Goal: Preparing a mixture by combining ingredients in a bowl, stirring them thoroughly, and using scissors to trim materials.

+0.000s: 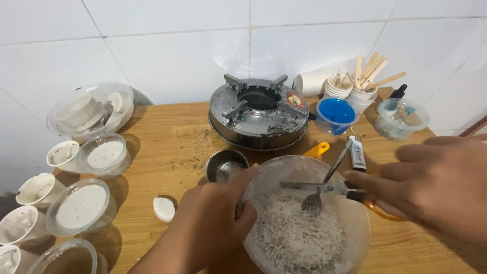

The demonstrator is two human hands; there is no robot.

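Scissors (324,186) in my right hand (436,187), fingers closed on the orange handles, blades open over the bowl (355,223) of white shreds on the surface. Left hand (213,223) grips the bowl rim. Cutting step, I judge; next snip needs the bowl steady.

Bowl (309,223) of flakes (299,236) at front centre of surface (172,142); scissors (329,186) over bowl; small cup (227,165) just behind; burner (258,111) farther back; lidded tubs (81,205) along left edge; stick-filled cups (362,94) at rear right.
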